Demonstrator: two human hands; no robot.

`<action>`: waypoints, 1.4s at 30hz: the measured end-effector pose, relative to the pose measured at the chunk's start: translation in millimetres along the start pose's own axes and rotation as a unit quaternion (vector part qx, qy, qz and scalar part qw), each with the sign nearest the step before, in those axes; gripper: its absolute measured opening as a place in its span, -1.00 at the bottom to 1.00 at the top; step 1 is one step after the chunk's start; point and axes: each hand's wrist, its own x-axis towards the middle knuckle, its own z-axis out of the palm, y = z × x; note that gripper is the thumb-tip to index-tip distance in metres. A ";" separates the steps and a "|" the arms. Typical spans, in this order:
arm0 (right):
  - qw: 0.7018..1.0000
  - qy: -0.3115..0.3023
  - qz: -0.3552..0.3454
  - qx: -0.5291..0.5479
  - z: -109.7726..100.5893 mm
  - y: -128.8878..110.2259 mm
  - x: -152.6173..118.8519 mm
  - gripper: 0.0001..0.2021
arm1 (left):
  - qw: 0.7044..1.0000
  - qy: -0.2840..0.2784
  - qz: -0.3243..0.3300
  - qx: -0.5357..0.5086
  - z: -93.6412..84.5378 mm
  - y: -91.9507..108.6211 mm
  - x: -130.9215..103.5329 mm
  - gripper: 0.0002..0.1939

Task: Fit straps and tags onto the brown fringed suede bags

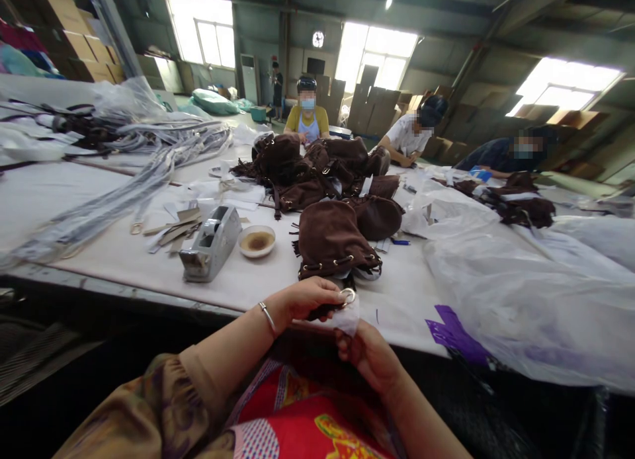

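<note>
My left hand [311,296], with a bracelet at the wrist, is closed on a dark strap [325,309] that ends in a shiny metal ring [349,296]. Below the ring hangs a thin white sheet of wrapping [348,320], and my right hand [370,354] pinches its lower edge. Whether the wrapping goes round the ring or only lies against it, I cannot tell. Just beyond my hands a brown fringed bag [331,237] with metal eyelets lies on the table [149,267].
A grey tape dispenser [213,244] and a white dish [256,241] stand left of the bag. More brown bags [317,165] are heaped behind it. Plastic-wrapped straps [129,188] lie left, clear plastic sheeting [516,293] right. Several people work across the table, including one in yellow [307,118].
</note>
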 end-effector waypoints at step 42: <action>0.942 0.236 -0.218 -0.100 10.3 -14.1 18.8 -0.66 | 0.924 0.198 0.100 0.310 43.7 1.6 -3.8 -0.65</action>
